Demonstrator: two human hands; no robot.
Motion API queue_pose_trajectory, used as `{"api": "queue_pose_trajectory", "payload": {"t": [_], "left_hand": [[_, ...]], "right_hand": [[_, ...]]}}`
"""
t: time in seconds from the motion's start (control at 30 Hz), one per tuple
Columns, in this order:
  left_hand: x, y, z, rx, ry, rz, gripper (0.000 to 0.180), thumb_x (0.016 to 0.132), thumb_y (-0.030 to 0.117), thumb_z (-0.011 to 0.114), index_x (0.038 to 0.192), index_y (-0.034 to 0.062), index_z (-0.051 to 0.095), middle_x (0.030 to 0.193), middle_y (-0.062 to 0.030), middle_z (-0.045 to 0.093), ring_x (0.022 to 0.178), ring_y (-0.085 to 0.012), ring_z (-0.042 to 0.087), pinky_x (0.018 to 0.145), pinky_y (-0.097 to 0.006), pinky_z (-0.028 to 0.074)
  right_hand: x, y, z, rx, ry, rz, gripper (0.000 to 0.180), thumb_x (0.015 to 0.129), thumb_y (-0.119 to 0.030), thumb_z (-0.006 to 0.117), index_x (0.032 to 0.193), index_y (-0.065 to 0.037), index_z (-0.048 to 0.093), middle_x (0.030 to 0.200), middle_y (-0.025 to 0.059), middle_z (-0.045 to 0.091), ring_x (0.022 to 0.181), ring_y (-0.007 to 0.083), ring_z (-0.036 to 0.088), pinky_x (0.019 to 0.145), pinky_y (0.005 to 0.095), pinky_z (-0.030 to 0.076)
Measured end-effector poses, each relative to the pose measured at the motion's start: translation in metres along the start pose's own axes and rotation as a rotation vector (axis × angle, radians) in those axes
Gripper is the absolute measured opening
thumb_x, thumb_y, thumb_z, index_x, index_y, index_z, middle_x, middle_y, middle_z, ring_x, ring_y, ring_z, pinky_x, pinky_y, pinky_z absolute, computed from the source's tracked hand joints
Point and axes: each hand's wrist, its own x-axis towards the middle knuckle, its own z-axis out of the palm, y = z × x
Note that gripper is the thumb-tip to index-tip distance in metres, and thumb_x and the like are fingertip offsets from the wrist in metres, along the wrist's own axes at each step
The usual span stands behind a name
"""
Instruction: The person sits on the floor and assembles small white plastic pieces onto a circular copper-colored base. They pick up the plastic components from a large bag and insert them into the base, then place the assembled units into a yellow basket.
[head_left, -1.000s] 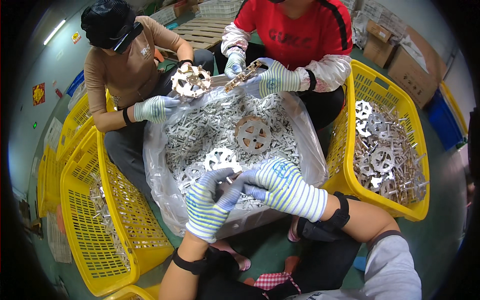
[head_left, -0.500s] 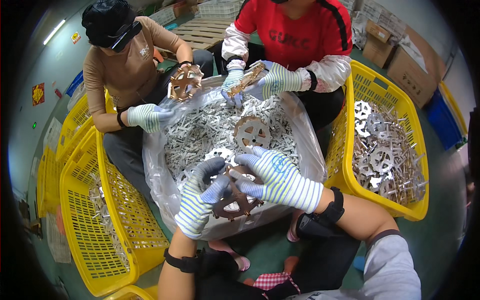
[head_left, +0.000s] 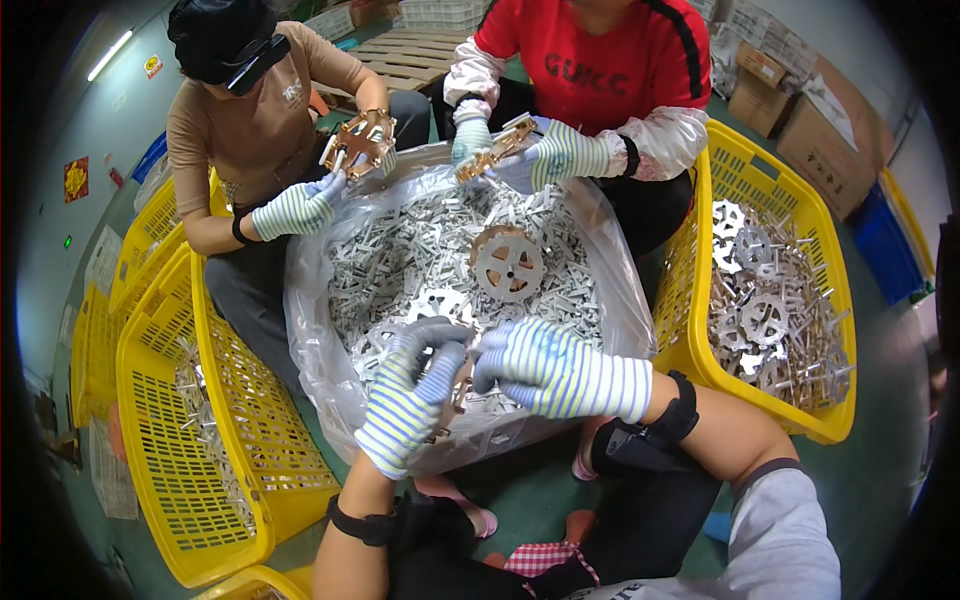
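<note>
Left hand (head_left: 412,395) and right hand (head_left: 545,365), fingers pinching one metal disc (head_left: 462,385) between them, over bag (head_left: 320,370) of parts (head_left: 400,260).

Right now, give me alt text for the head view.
Striped-gloved left hand and right hand together grip a round metal part over a plastic-lined bin of small metal pieces. Two seated people opposite handle similar parts; yellow baskets flank the bin.

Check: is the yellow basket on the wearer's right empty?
No. The yellow basket holds a pile of round metal wheel parts.
</note>
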Motion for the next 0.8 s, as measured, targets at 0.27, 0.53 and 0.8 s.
{"api": "queue_pose_trajectory", "payload": {"t": [0.27, 0.53, 0.8], "left_hand": [[0.0, -0.015, 0.001, 0.208, 0.01, 0.151, 0.015, 0.09, 0.011, 0.06, 0.1, -0.0001, 0.063, 0.106, -0.011, 0.06, 0.093, -0.017, 0.059, 0.082, -0.029, 0.048], [-0.003, -0.015, 0.009, 0.082, 0.092, 0.108, 0.02, 0.089, 0.017, 0.061, 0.096, -0.0017, 0.063, 0.098, -0.0145, 0.062, 0.092, -0.0203, 0.06, 0.083, -0.033, 0.048], [-0.001, -0.009, 0.005, -0.277, 0.027, -0.081, 0.047, 0.091, 0.014, 0.061, 0.133, -0.0009, 0.046, 0.104, -0.01, 0.063, 0.092, -0.0162, 0.061, 0.083, -0.028, 0.051]], "right_hand": [[-0.005, 0.001, 0.009, 0.432, 0.089, 0.113, 0.02, 0.084, -0.006, 0.058, 0.103, -0.004, 0.061, 0.1, 0.0129, 0.061, 0.096, 0.0302, 0.059, 0.086, 0.0378, 0.047], [0.002, -0.006, 0.006, 0.16, 0.208, 0.244, 0.021, 0.084, -0.022, 0.067, 0.096, -0.005, 0.065, 0.096, 0.0122, 0.063, 0.088, 0.0315, 0.061, 0.077, 0.0396, 0.047], [0.001, -0.004, -0.004, 0.041, 0.478, 0.297, 0.018, 0.078, -0.024, 0.071, 0.083, -0.007, 0.069, 0.106, 0.0153, 0.059, 0.104, 0.0328, 0.055, 0.092, 0.0432, 0.041]]}}
